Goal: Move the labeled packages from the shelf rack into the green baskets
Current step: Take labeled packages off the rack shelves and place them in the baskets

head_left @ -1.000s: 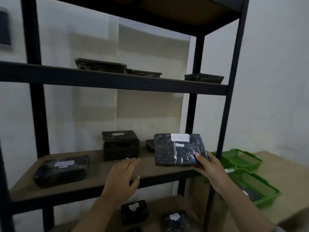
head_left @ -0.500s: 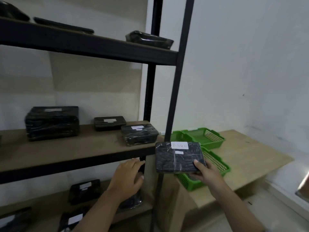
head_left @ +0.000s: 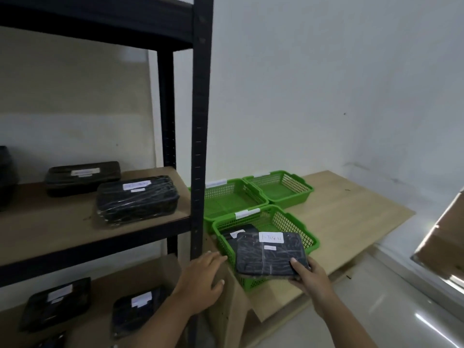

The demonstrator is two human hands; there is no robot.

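- Package (head_left: 270, 254), black, plastic-wrapped, with a handwritten white label on top, is held nearly flat over the near edge of the closest green basket (head_left: 298, 224).
- Right grip (head_left: 310, 276) holds this package by its near right corner, thumb on top and fingers underneath.
- Left grip (head_left: 200, 280) holds nothing; its fingers are loosely stretched, just beside the front post of the shelf rack (head_left: 200, 121). Whether it touches anything cannot be told.
- Inside the closest basket lies a second black package (head_left: 236, 234), partly hidden under the held one.
- Two more green baskets (head_left: 226, 190) (head_left: 293, 183) stand side by side behind the closest one, each with a white tag on its far rim.
- All three baskets sit on a wooden bench (head_left: 351, 212) just to the right of the rack.
- On the middle shelf two labeled packages remain: a wrapped one (head_left: 136, 199) near the front and a flatter one (head_left: 82, 175) behind it.
- On the lower shelf lie two more labeled packages (head_left: 56, 302) (head_left: 136, 307).
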